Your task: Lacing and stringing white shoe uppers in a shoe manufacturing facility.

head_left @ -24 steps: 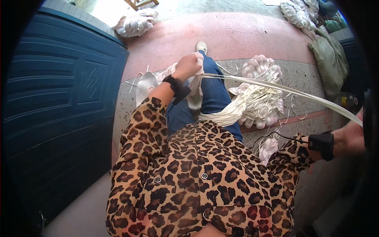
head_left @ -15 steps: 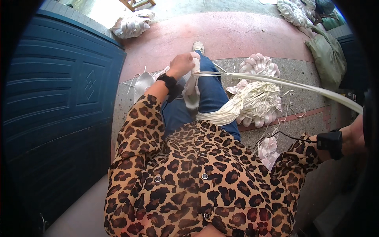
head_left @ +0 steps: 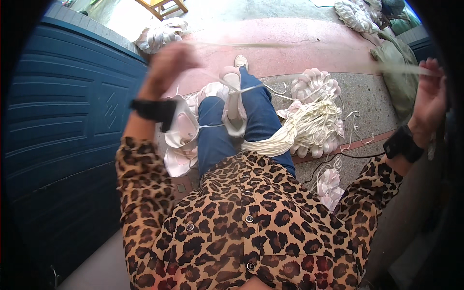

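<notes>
Strip (head_left: 270,45) of pale fibre, stretched taut between both raised hands above the lap. Left hand (head_left: 169,65) blurred, grip apparently clenched on one end; right hand (head_left: 430,96) pinches the other. Light, limp, probably slippery; best held near the ends. Since earlier, both hands have risen and spread; bundle (head_left: 309,130) over the knee unchanged.

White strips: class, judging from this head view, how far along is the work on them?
Done, it seems: looped white bundles lie on the floor. In hand: one pale strip, blurred, is stretched between the raised left hand and right hand. Left: a loose sheaf of strips across the lap, apparently unworked.
</notes>
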### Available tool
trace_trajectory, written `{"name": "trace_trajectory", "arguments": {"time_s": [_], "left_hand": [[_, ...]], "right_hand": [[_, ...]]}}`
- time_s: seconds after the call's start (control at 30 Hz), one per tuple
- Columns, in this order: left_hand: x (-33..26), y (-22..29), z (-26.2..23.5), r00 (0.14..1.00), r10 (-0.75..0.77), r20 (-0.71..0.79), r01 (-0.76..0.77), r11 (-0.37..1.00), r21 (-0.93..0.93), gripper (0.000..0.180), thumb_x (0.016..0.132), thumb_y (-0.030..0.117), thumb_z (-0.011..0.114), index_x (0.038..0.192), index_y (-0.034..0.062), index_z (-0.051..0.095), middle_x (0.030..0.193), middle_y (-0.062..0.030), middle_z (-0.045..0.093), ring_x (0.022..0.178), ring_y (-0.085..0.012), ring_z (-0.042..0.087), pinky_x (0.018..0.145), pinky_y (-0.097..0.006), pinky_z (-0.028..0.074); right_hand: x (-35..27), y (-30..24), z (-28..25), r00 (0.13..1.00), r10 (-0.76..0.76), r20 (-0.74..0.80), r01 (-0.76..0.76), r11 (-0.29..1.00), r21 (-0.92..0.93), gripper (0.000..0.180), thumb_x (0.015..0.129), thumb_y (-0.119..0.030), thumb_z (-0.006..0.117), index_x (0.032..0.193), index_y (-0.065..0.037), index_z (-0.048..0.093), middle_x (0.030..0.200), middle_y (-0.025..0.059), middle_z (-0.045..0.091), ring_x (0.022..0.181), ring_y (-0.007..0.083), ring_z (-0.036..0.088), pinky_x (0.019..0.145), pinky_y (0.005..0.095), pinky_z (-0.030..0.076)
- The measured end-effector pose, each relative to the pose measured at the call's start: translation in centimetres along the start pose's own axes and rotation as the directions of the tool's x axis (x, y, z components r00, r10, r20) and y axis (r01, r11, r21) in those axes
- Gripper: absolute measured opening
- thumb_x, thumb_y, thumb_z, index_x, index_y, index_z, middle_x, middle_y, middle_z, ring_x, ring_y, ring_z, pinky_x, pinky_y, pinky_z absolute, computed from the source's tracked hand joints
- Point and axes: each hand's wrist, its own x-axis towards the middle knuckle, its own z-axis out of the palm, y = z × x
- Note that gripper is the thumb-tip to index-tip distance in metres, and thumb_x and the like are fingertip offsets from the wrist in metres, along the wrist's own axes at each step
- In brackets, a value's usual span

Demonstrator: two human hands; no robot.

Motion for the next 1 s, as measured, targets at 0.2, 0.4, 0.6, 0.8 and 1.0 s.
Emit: {"name": "trace_trajectory", "arguments": {"time_s": [0.2, 0.4, 0.6, 0.8, 1.0], "left_hand": [[-14.9, 6.2, -34.6, 0.551, -0.295, -0.781, -0.187, 0.868, -0.46, 0.037, 0.102, 0.018, 0.045, 0.065, 0.0123, 0.039, 0.055, 0.0013, 0.032, 0.048, -0.0127, 0.033, 0.052, -0.029, 0.035], [-16.1, -1.1, -31.0, 0.473, -0.499, -0.726, 0.21, 0.864, -0.457, 0.028, 0.099, 0.023, 0.051, 0.072, 0.0159, 0.046, 0.059, 0.0036, 0.037, 0.051, -0.0115, 0.036, 0.052, -0.029, 0.032], [-5.4, -11.6, -4.7, 0.68, -0.594, -0.43, 0.608, 0.784, -0.123, 0.017, 0.096, 0.025, 0.06, 0.101, 0.0116, 0.069, 0.065, 0.0078, 0.047, 0.055, -0.0052, 0.041, 0.048, -0.023, 0.032], [-4.9, -16.2, 4.8, 0.87, -0.42, -0.259, 0.494, 0.731, 0.47, 0.029, 0.096, 0.024, 0.06, 0.107, -0.0005, 0.071, 0.068, -0.0002, 0.063, 0.061, -0.0086, 0.058, 0.055, -0.026, 0.045], [-5.3, -16.8, 5.3, 0.862, -0.36, -0.357, 0.505, 0.671, 0.543, 0.027, 0.095, 0.023, 0.06, 0.107, 0.002, 0.072, 0.07, -0.0086, 0.069, 0.06, -0.0152, 0.065, 0.059, -0.032, 0.051]], "right_hand": [[-9.7, 17.0, -20.1, 0.833, 0.338, -0.437, -0.428, 0.895, -0.124, 0.02, 0.098, -0.011, 0.061, 0.114, 0.0, 0.065, 0.094, 0.0052, 0.064, 0.08, 0.0124, 0.057, 0.077, 0.0269, 0.048], [-24.1, 25.2, -2.2, 0.631, 0.772, 0.077, -0.68, 0.598, -0.424, 0.021, 0.095, -0.017, 0.063, 0.107, -0.001, 0.07, 0.094, 0.0115, 0.068, 0.084, 0.0226, 0.062, 0.078, 0.033, 0.051], [-32.2, 26.8, 13.5, 0.515, 0.558, 0.651, -0.013, 0.764, -0.645, 0.019, 0.09, -0.019, 0.061, 0.091, -0.003, 0.072, 0.096, 0.0161, 0.07, 0.095, 0.035, 0.064, 0.085, 0.0446, 0.05], [-33.3, 28.4, 16.0, 0.707, 0.471, 0.528, 0.142, 0.637, -0.758, 0.018, 0.088, -0.016, 0.059, 0.088, -0.004, 0.072, 0.109, 0.0104, 0.068, 0.107, 0.031, 0.059, 0.092, 0.0444, 0.046], [-32.5, 28.2, 16.6, 0.659, 0.535, 0.53, 0.165, 0.584, -0.795, 0.017, 0.085, -0.013, 0.059, 0.09, -0.005, 0.073, 0.109, 0.0088, 0.066, 0.109, 0.0297, 0.057, 0.092, 0.0451, 0.044]]}}
